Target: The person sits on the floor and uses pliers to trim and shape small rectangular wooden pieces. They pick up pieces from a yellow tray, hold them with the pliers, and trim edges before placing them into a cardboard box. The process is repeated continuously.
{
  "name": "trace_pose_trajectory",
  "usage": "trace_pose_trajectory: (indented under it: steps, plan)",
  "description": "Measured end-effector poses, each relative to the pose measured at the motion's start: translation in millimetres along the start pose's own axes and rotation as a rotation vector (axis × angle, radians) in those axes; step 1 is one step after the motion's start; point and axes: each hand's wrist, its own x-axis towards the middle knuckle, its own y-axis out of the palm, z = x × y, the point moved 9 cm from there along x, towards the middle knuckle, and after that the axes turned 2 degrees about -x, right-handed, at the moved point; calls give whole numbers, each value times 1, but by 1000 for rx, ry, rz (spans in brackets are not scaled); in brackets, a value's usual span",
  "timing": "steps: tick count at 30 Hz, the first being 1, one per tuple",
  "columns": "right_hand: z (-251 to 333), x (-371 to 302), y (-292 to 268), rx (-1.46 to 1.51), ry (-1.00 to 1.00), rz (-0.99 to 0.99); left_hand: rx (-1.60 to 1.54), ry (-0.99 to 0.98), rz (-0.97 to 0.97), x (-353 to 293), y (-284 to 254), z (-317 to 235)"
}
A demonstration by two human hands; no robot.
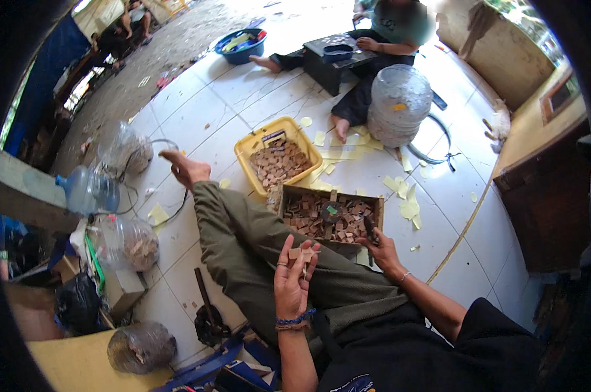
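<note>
My left hand is raised palm up over my lap, holding a few small flat brown pieces at its fingers. My right hand is closed around a dark, slim tool at the right edge of a wooden box; I cannot make out its kind. The box holds many similar brown pieces, and a round dark object with a green mark sits across a strip at its middle. Just beyond stands a yellow basin with more brown pieces.
Pale yellow scraps lie on the white tiles. A large clear plastic container stands ahead right, near another person working at a black box. Plastic jugs line the left, and a wooden cabinet the right.
</note>
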Motion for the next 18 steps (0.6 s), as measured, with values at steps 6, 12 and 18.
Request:
trace_pose_trajectory:
  steps: [6,12,18]
  plan:
    - [91,-11,-2,5,-164,133,-12,-20,-31,-6,0,-7]
    - [174,-22,30,-21,-224,433,-51,-8,-60,-15,-7,-14]
    - [213,-25,47,-9,-404,429,34,-4,-97,-24,-15,-14]
